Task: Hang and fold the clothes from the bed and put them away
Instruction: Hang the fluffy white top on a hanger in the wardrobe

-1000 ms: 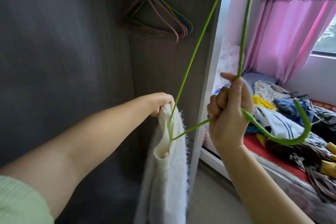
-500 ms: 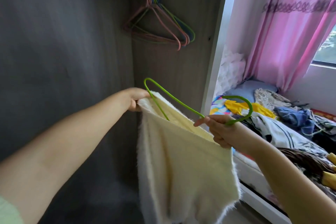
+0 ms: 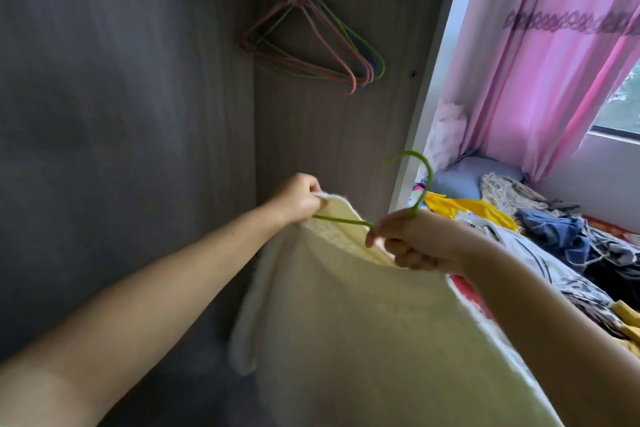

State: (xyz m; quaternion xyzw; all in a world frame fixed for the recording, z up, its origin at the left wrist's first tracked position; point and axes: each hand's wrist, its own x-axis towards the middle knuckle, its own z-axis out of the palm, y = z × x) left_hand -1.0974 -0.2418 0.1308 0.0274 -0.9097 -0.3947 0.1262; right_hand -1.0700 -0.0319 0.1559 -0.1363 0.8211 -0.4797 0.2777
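A fluffy cream garment [image 3: 363,322] hangs spread out in front of me inside the dark wardrobe. A green wire hanger [image 3: 424,177] sits inside its top edge, hook pointing up. My left hand [image 3: 298,198] pinches the garment's left shoulder over the hanger's end. My right hand [image 3: 412,239] grips the hanger at the base of its hook, along with the garment's upper edge. On the bed at the right lies a pile of clothes [image 3: 554,229].
Several empty pink, green and blue hangers [image 3: 311,45] hang from the rail at the top of the wardrobe. The wardrobe's white frame edge [image 3: 426,114] stands right of them. A pink curtain [image 3: 554,45] and a window are beyond the bed.
The hanger has gone from pointing up outside the bunched garment to lying inside it. The garment now hangs spread, and both hands have lifted slightly towards the rail.
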